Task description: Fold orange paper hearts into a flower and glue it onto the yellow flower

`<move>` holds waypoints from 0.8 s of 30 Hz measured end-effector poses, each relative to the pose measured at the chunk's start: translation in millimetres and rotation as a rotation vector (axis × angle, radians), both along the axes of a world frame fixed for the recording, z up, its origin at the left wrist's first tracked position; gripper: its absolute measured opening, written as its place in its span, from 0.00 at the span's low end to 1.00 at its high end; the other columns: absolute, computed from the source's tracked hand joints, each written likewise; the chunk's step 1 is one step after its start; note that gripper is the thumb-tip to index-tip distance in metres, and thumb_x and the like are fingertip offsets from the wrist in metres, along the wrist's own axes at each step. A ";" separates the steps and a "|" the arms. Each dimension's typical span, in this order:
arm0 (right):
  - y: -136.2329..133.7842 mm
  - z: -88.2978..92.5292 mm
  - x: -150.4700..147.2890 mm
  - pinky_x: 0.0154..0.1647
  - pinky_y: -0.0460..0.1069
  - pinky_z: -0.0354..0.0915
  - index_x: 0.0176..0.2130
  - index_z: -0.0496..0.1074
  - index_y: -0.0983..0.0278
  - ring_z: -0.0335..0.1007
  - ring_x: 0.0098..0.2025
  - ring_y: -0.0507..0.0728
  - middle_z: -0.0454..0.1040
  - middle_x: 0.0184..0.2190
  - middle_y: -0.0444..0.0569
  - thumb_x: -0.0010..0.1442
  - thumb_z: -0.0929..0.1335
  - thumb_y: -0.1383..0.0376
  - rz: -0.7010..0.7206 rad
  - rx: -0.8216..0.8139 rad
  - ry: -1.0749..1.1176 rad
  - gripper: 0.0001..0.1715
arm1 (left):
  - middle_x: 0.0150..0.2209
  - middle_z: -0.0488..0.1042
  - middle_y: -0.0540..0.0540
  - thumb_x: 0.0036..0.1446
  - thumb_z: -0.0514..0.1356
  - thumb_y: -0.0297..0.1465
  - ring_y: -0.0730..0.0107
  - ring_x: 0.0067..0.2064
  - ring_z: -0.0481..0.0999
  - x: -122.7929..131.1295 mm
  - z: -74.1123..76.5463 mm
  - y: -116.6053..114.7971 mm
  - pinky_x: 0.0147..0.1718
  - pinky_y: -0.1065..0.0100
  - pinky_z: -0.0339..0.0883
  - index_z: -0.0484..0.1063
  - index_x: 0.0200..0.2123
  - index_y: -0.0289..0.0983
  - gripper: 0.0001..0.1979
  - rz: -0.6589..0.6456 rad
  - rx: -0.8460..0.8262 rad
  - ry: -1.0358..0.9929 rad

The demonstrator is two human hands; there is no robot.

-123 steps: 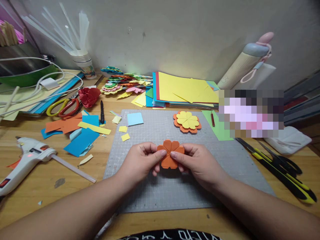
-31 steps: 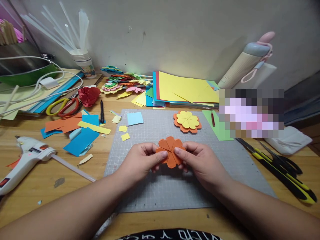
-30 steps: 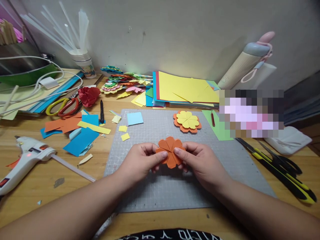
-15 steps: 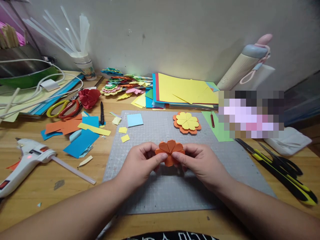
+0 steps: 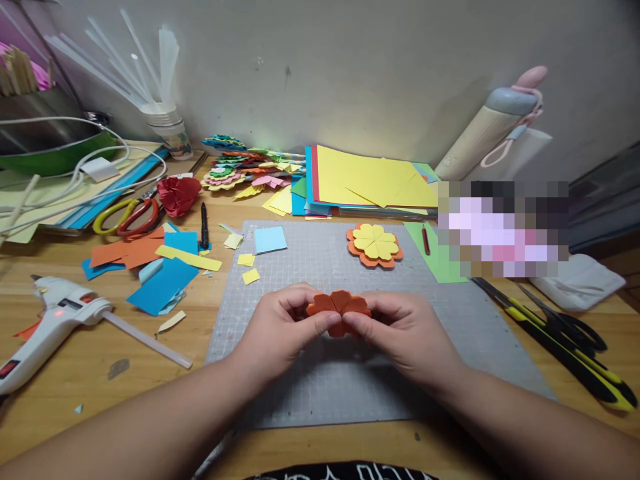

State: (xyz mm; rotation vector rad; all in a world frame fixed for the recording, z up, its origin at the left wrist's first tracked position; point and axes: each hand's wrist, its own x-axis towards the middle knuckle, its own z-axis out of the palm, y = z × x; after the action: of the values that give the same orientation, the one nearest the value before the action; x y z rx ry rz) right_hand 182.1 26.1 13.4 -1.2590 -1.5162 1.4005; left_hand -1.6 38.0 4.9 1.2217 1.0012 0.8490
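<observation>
Above the grey cutting mat (image 5: 280, 400) I hold an orange paper flower (image 5: 341, 302) with both hands. My left hand (image 5: 287, 327) pinches its left side, the thumb pressed near the centre. From the right, my right hand (image 5: 400, 327) grips it the same way, and the two thumbtips almost meet. My other fingers are mostly hidden behind the petals. Farther back on the mat lies a yellow-on-orange layered paper flower (image 5: 375, 243). A light blue paper square (image 5: 271, 240) and two small yellow squares (image 5: 251, 276) rest at the mat's upper left.
A glue gun (image 5: 65, 313) with its stick poking out lies at left, near paper scraps (image 5: 163, 287) and scissors (image 5: 133, 217). Coloured sheets (image 5: 370, 177) and folded paper flowers (image 5: 240, 170) sit by the wall. At right are a utility knife (image 5: 560, 353) and black scissors (image 5: 575, 330).
The orange flower has tipped flatter and dropped slightly in my hands, its upper petals now foreshortened. Both hands keep their hold; everything else on the table stays put.
</observation>
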 end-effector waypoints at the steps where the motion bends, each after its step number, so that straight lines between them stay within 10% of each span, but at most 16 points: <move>1: -0.8 0.1 -0.3 0.33 0.48 0.65 0.29 0.77 0.64 0.71 0.31 0.54 0.78 0.28 0.48 0.57 0.70 0.59 0.006 0.016 -0.007 0.11 | 0.27 0.72 0.49 0.51 0.65 0.32 0.72 0.30 0.71 -0.4 0.9 0.0 0.30 0.70 0.63 0.75 0.25 0.35 0.07 -0.001 0.032 0.027; 6: -3.4 2.3 -0.9 0.34 0.49 0.67 0.30 0.79 0.61 0.73 0.31 0.55 0.79 0.29 0.47 0.57 0.70 0.63 0.003 0.123 -0.019 0.07 | 0.27 0.71 0.48 0.53 0.63 0.29 0.71 0.30 0.71 -1.5 5.3 -2.9 0.30 0.69 0.63 0.74 0.24 0.35 0.07 -0.001 0.263 0.146; 11: -3.5 4.9 7.4 0.39 0.50 0.68 0.41 0.78 0.57 0.72 0.40 0.58 0.78 0.39 0.50 0.54 0.72 0.52 0.079 0.215 0.079 0.17 | 0.30 0.73 0.47 0.54 0.60 0.22 0.71 0.33 0.72 -8.1 14.2 -10.0 0.32 0.69 0.66 0.74 0.32 0.36 0.05 0.056 0.849 0.273; 18: -4.5 8.6 8.6 0.11 0.41 0.46 0.28 0.71 0.66 0.58 0.13 0.46 0.68 0.16 0.44 0.58 0.64 0.43 0.283 -0.639 0.420 0.29 | 0.29 0.76 0.48 0.62 0.56 0.26 0.69 0.33 0.70 -18.8 7.4 -14.6 0.33 0.65 0.64 0.75 0.38 0.38 0.07 0.071 1.447 0.518; 24: -3.3 10.3 6.3 0.10 0.39 0.42 0.28 0.73 0.68 0.56 0.13 0.43 0.69 0.16 0.42 0.56 0.70 0.54 0.382 -0.789 0.505 0.18 | 0.25 0.67 0.51 0.58 0.60 0.24 0.70 0.32 0.65 -12.7 -0.3 -17.7 0.34 0.65 0.60 0.76 0.37 0.39 0.07 0.175 1.519 0.531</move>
State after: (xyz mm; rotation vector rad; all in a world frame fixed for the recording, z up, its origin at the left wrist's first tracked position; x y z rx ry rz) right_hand 188.3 22.8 23.8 -0.9147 -0.8863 2.4970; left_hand -14.3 20.3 4.6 2.7671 0.7847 1.5519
